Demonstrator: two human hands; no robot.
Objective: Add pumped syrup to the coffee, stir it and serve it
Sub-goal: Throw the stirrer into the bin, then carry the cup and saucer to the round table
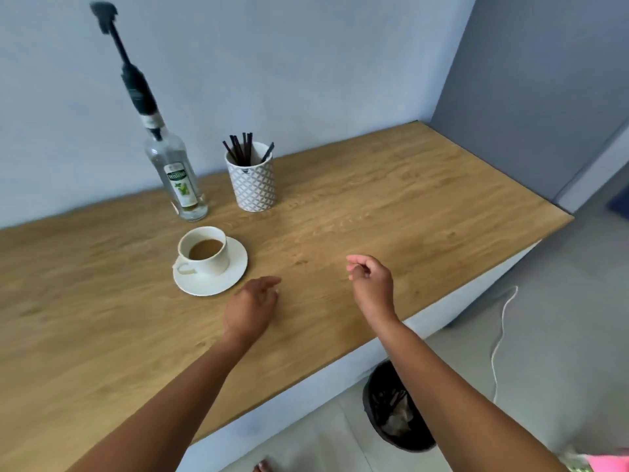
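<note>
My left hand [253, 310] hangs over the pale oak-grain wooden worktop [391, 206], palm down, fingers relaxed and loosely spread, grasping nothing. Its fingertips point away from me and sit just beside the near right rim of the round white saucer [226, 284], without touching it as far as I can tell. My right hand [372, 284] is further right, well apart from the crockery, wrist bent, fingers loosely curled toward the thumb and empty.

The white ceramic cup [218, 264] stands upright on that saucer, its handle turned toward the near left. Light brown coffee [205, 248] fills it to about half.

Behind the cup, near the wall, stands the tall clear glass syrup bottle [177, 178] with a green and white label. A long black pump [134, 83] rises from its neck, its head blurred at the top. The bottle looks nearly drained; I cannot tell how much syrup is left.

Just beside the bottle, to its right, is a white cylindrical holder with a grey diamond pattern [253, 189]. Several thin black stir sticks [241, 148] stand in it, leaning at slightly different angles.

Below the worktop's front edge, on the grey floor, I see 1 round black waste bin [391, 410] with crumpled scraps inside, and a thin white cable [500, 335] trailing to its right.
</note>
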